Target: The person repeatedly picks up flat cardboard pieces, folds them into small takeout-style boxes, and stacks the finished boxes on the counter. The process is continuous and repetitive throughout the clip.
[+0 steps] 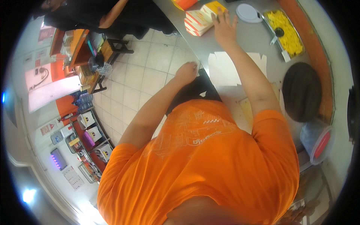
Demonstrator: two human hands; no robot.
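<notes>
My right hand [225,33] reaches over the metal counter with its fingers spread. Its fingertips rest on or just beside a folded paper food box [200,20], which is white with orange stripes and a yellow part. No grip around the box shows. My left hand [187,72] is curled into a loose fist by the counter's near edge, with nothing seen in it. Under my right forearm lies a flat, unfolded white box [224,69], partly hidden by the arm.
A metal tray [285,33] of yellow pieces stands at the right, beside a round white lid [248,13]. Nearer are a dark round object [302,92] and a clear tub [317,142]. At the upper left stands another person [105,17] in dark clothes.
</notes>
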